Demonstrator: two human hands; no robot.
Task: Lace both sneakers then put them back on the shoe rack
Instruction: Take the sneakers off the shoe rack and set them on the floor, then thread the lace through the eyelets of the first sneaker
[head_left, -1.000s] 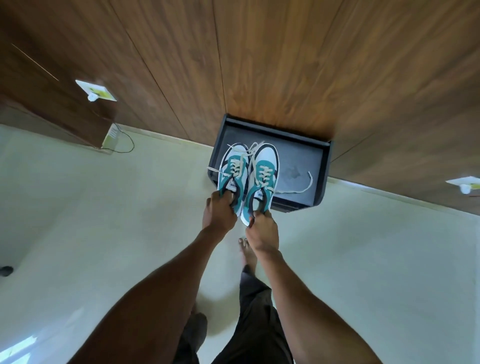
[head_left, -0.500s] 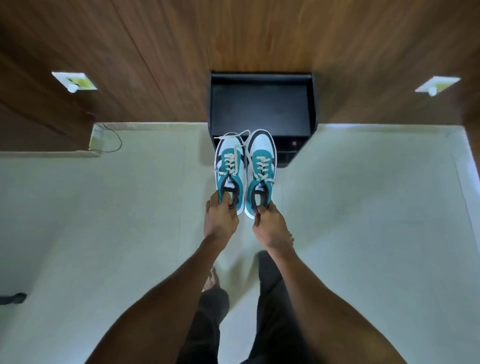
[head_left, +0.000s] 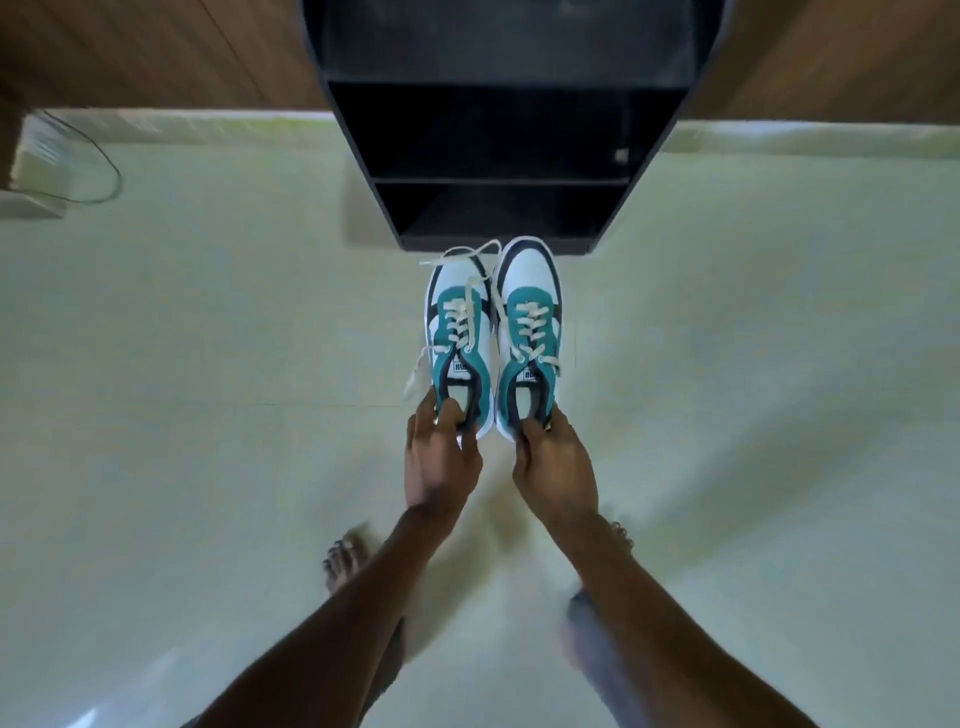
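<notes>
Fingers (head_left: 451, 415) of my left hand (head_left: 439, 457) curl into heel collar of left teal-and-white laced sneaker (head_left: 460, 338) | right hand (head_left: 553, 462) grips heel of right teal-and-white laced sneaker (head_left: 527, 327) | both sneakers side by side, toes near black open-shelf shoe rack (head_left: 498, 156) | pale floor (head_left: 208, 364) below

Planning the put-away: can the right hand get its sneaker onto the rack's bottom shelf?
Probably yes: the right hand holds its sneaker toe-first before the rack, nothing between.

The shoe rack (head_left: 498, 130) runs off the top edge; its shelf interiors are too dark to read.
</notes>
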